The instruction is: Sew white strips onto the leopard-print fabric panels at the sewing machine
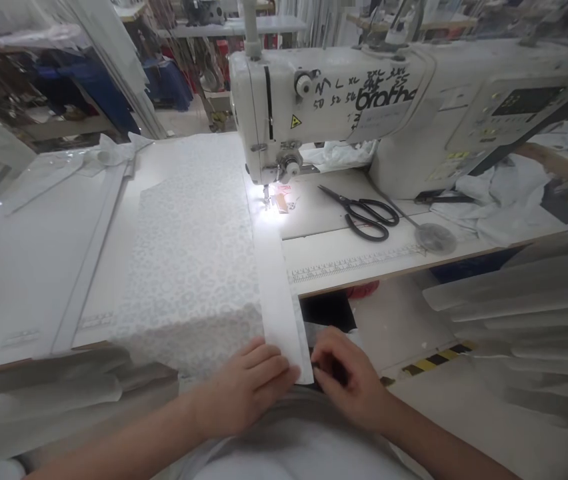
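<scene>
A pale leopard-print fabric [194, 233] lies over the sewing table, its near part hanging past the front edge. Along its right side runs a plain white strip [277, 287], which leads up under the lit presser foot [266, 199] of the sewing machine [324, 100]. My left hand [251, 387] has its fingers closed together over the near end of the strip and fabric. Just right of the strip's edge, my right hand [347, 377] is curled with thumb and forefinger close together. Whatever is in that pinch is too small to make out.
Black-handled scissors [371, 217] lie on the table right of the needle, near a round-ended tool [434, 238]. A printed ruler scale [354, 263] follows the front edge. White cloth [499, 193] is heaped at the right. A clear plastic sheet [29, 247] covers the left side.
</scene>
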`<state>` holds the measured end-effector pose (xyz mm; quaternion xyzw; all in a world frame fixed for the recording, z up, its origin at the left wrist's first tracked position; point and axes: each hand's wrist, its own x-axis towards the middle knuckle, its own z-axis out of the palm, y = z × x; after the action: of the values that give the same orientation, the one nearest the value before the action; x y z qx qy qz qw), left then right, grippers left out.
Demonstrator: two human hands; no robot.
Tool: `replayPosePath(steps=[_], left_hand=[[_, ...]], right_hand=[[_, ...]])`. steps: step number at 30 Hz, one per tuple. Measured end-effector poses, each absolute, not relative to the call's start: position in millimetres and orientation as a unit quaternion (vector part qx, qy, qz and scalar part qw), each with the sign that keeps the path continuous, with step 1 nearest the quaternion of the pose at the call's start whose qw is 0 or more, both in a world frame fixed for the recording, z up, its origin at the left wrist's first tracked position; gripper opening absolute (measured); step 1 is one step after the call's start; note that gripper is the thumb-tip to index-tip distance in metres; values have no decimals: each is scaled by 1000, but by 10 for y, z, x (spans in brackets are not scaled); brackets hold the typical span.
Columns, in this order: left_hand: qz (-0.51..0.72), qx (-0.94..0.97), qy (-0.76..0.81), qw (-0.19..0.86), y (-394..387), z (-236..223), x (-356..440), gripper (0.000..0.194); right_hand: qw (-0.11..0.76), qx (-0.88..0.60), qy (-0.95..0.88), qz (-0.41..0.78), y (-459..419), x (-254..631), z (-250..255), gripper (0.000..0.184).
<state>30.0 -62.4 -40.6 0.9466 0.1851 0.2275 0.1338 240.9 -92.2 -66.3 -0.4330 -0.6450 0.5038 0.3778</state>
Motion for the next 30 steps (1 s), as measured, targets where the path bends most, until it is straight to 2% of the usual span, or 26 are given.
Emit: replayPosePath(steps=[3,6,8,10,13,16,24,30], left_hand=[[237,941,189,153,-644,-344,318,22],[233,926,190,231,-561,-257,348,14],[239,890,227,316,-394,-193,349,11],[259,847,310,346,-144,-160,319,14],[255,825,431,262,254,-209,228,24],[212,837,464,197,475,-315,145,33],[108,869,451,175,417,-338,153,44],[94,877,445,152,603,-330,131,45]], right_hand=[[367,-336,-833,243,-842,2444,-564,25],[348,-285,-878,163,-764,2391,-583,18],[351,-289,-878,151,-731,2347,-600,17],[359,-291,-875,148,-720,2323,-583,19],[379,-287,-867,150,-731,2331,-510,19],[378,-297,-863,156,-746,2354,-474,20],[380,-291,-867,136,-678,2316,-665,17],[393,-283,-870,95,-436,2255,-672,20]])
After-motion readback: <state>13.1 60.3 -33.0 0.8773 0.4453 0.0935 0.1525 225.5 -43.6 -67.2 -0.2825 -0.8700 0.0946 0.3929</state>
